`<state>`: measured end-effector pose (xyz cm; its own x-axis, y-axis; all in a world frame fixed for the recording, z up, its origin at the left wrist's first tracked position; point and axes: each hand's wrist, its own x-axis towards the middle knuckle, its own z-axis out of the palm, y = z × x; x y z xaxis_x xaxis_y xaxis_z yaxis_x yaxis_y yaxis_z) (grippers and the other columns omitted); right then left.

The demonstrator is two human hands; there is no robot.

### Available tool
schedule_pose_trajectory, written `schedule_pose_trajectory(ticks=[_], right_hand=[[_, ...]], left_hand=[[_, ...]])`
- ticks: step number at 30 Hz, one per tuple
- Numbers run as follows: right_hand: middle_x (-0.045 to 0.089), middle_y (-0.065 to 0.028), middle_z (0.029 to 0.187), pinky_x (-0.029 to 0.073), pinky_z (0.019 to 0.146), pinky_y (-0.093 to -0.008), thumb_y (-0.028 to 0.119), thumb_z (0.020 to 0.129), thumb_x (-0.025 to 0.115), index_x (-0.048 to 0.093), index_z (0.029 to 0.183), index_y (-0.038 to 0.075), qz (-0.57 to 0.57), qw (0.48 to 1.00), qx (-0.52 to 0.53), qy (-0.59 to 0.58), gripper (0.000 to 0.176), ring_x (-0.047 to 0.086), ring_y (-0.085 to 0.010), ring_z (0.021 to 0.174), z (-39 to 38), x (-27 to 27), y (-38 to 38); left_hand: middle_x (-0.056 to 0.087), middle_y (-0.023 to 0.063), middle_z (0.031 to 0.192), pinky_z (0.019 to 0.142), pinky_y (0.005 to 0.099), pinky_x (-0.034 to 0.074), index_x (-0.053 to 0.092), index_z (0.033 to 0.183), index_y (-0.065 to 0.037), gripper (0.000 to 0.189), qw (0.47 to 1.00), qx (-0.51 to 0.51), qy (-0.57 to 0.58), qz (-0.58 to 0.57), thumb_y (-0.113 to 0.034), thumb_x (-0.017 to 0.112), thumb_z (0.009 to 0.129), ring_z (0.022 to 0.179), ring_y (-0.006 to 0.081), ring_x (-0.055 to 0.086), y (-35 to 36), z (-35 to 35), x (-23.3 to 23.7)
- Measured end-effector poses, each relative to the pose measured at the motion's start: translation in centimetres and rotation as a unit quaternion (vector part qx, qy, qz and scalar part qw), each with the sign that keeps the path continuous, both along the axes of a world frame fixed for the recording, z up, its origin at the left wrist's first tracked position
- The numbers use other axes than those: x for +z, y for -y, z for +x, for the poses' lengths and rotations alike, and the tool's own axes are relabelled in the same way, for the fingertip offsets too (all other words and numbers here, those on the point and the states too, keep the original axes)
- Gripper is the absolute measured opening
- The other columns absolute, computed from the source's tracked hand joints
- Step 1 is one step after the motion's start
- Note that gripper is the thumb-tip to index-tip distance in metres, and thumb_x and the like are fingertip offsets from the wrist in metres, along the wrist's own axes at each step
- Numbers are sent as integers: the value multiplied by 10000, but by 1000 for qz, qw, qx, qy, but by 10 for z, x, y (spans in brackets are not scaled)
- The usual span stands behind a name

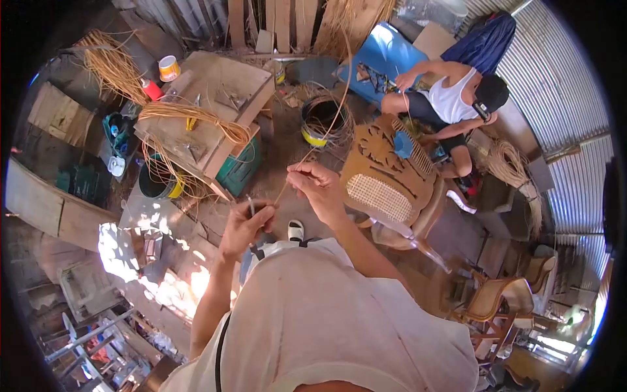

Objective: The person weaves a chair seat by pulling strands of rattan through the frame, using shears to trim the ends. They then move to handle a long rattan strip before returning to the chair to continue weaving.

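Note:
A long thin cane strand (339,108) runs up from between my two hands toward the back. My left hand (247,225) is closed, pinching the strand's lower end, and a small greyish tool (251,206) shows beside its fingers. To the right and slightly higher, my right hand (316,184) pinches the same strand between thumb and fingers. Just right of it stands a carved wooden chair (389,171) with a woven cane panel (379,196); neither hand touches it.
A low wooden table (196,81) holds a cane bundle (189,112). Black buckets (320,116) with coiled strands stand nearby. A seated person (454,98) works behind the carved chair. Another cane bundle (509,163) lies at right, with more chairs (499,297) below.

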<state>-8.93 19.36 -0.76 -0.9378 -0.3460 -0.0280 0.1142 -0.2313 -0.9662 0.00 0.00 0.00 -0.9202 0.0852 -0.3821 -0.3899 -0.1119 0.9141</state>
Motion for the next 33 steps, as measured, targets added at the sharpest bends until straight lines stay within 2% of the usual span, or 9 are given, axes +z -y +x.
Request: schedule_pose_trajectory(ticks=[15,18,21,23,24,26,27,31,33], right_hand=[[682,-63,830,546,489,-248,152,906,693,682,960,24,-32,984,-172,34,140,622,-94,648,-53,11,-50],[706,-90,845,557,552,-331,225,903,694,682,994,11,80,972,-217,40,233,679,-178,703,-73,-31,-105],[698,-194,942,518,771,-491,369,873,647,720,1015,97,694,712,-75,-74,316,673,-387,893,-60,-63,-149],[708,-179,987,526,793,-457,334,892,630,726,1040,97,728,672,103,-87,295,676,-379,911,-33,-59,-121],[708,-173,1022,529,807,-444,333,895,636,720,1073,103,650,735,156,-119,303,679,-367,936,-20,-53,-88],[707,-175,1073,534,845,-401,332,923,634,704,1133,93,414,857,249,-181,326,687,-337,985,19,-44,-11],[713,-174,1075,530,856,-366,342,952,616,689,1158,58,300,883,296,-208,359,697,-280,973,38,-29,25],[745,-103,953,529,758,-347,340,976,601,675,1067,-5,225,863,451,-24,364,692,-188,859,60,10,84],[736,-100,889,519,685,-362,314,950,631,670,1015,22,221,868,444,-29,302,700,-218,783,48,2,74]], left_hand=[[668,3,688,425,203,373,743,966,-40,252,968,74,100,-218,-276,693,893,521,51,545,143,179,2],[660,-4,656,449,217,395,746,896,-36,314,936,53,138,-319,-341,687,855,514,63,551,184,215,-1],[603,-5,602,461,252,360,734,846,-26,320,915,26,154,-371,-342,685,830,500,72,493,192,232,-4],[509,8,558,490,339,356,693,822,8,365,923,12,151,-353,-356,693,856,520,114,442,177,220,-23],[496,45,567,529,367,378,659,810,21,414,934,12,54,-353,-388,700,859,554,136,466,177,221,-67],[560,164,648,576,407,406,644,814,-5,356,912,-46,57,-403,-354,697,855,581,258,545,106,154,14],[644,89,721,592,331,449,718,945,-36,233,912,-29,32,-407,-263,704,891,630,148,572,97,145,-8],[658,94,739,602,303,461,733,993,-52,177,913,3,-11,-407,-193,709,888,648,124,577,81,106,24],[564,120,611,556,386,411,651,774,-8,341,941,57,-8,-333,-330,747,834,568,218,562,103,109,0]])
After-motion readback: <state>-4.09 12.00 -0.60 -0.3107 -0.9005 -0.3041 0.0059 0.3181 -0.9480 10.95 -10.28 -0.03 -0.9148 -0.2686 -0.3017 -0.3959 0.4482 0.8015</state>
